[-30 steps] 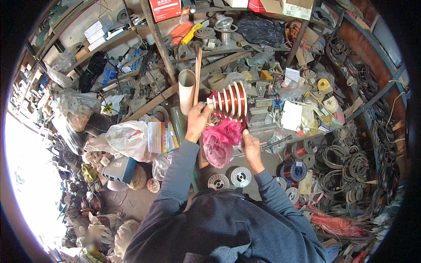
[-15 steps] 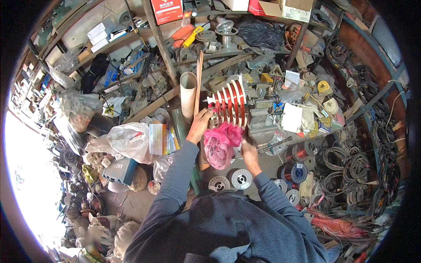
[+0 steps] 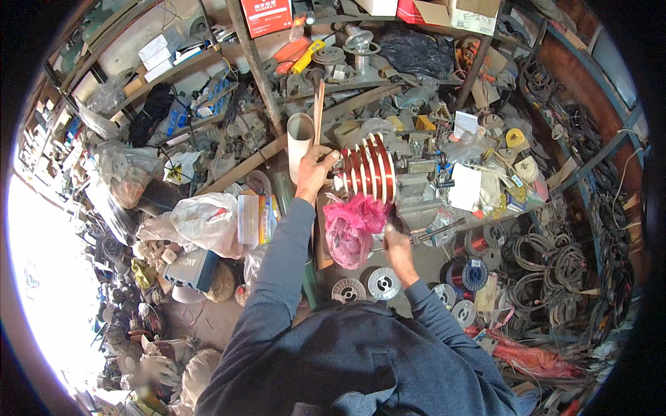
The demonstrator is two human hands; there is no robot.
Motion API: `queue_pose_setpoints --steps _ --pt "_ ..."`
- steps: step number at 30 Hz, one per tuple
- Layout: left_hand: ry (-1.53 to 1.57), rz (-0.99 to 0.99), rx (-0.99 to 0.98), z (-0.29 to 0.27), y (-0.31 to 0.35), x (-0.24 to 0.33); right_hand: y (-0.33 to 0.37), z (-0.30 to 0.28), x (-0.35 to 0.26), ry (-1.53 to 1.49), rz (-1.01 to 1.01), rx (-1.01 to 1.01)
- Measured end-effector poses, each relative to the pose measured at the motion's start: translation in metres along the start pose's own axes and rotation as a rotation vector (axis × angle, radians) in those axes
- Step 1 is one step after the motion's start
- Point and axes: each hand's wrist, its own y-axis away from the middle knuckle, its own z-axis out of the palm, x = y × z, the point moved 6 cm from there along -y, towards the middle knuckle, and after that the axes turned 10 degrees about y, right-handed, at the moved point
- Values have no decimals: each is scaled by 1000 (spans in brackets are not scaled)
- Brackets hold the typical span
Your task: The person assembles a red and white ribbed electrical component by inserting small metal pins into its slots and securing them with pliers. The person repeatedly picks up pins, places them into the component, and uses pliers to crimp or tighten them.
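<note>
One bench: heaped with parts, its front edge slanting up toward its right corner.
Cable loops: coiled in a heap beyond the bench's front right corner.
Black bag: crumpled, toward the bench's back edge.
Clear bag: cloudy and bulging, left of the bench's front edge.
Machine: grey metal, at the bench's front edge.
Coil: red-brown wire wound between white discs, lying sideways at the bench's front edge, just left of the machine; its narrow end points left, its wide end right.
Pink bag: thin, bunched plastic, just below the coil; whether it hangs from anything cannot be told.
Left hand: at the coil's narrow end, fingers bent, thumb and fingertips close to that end; whether they grip it cannot be told.
Right hand: below the coil's wide end, beside the pink bag, fingers curled and blurred; what they hold, if anything, cannot be told.
Tube: pale, open at the top, just behind the left hand.
White sheet: flat, near the bench's front right corner.
Bare spools: two silver ones side by side, below the bench's front edge.
Blue spool: dark, with a pale hub, right of them.
Yellow reel: small and round, near the bench's right end.
</note>
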Motion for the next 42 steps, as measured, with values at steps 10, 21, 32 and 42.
queue_pose_setpoints --steps 10,21,32,42 --pt "349 -191 -279 13 75 -11 0 -4 -10 33 19 43" --pt "-34 145 121 -6 1 2 6 5 12 4 197 -58" --pt "408 -227 -258 14 69 -21 3 1 2 70 130 -13" --pt "-171 260 220 -2 17 18 -4 4 5 94 84 -13"
